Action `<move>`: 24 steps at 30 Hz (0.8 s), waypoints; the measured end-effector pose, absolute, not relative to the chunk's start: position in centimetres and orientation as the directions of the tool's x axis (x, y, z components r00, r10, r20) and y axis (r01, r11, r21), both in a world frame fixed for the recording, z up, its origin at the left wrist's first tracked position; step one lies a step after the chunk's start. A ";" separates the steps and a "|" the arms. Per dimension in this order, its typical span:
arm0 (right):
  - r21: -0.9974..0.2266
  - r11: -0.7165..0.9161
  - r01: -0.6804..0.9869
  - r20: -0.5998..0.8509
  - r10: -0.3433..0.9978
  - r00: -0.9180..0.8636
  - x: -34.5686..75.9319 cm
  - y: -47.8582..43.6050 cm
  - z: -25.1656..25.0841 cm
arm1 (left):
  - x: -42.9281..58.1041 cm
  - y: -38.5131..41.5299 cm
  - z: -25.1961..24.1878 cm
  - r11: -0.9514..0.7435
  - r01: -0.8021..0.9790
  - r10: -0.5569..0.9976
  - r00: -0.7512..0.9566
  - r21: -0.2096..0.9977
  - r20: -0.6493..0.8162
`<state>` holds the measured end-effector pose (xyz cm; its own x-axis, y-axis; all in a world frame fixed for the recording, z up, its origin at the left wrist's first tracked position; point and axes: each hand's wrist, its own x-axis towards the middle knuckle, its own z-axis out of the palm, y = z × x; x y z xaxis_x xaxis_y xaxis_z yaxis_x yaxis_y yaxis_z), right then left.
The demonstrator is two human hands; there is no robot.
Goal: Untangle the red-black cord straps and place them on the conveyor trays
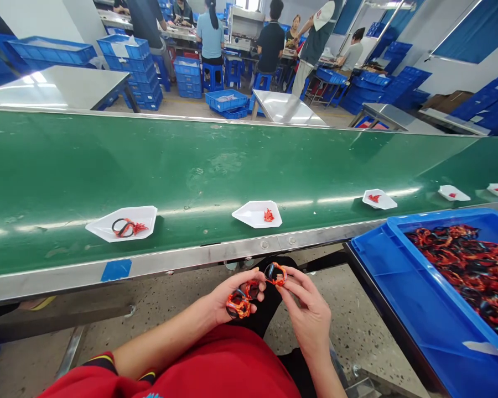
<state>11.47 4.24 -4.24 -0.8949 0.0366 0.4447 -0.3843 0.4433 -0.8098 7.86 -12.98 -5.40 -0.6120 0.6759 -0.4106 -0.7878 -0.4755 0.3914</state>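
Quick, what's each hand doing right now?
Left hand: closed around a bunch of small orange-and-black wire coils.
Right hand: pinching a single orange-and-black wire coil between fingertips.

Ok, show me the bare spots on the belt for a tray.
Free: the belt left of the first tray, the gaps between it, the second tray and the third tray, and the strip behind them. Crowded: the right end, where the last trays sit closer, and the bin of coils.
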 end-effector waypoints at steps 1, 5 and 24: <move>-0.755 0.495 -0.430 0.500 0.011 -0.866 11.5 4.2 -4.2 | 7.9 -12.9 -5.4 -0.473 -0.790 0.679 -0.609 0.389 -0.411; -0.590 0.585 -0.557 0.651 -0.063 -0.756 11.4 3.7 -4.2 | 7.9 -12.8 -5.4 -0.468 -0.800 0.685 -0.597 0.376 -0.417; -0.383 0.722 -0.576 0.567 -0.309 -0.764 0.6 -2.0 2.2 | 7.4 -13.6 -5.5 -0.571 -0.780 0.679 -0.624 0.257 -0.386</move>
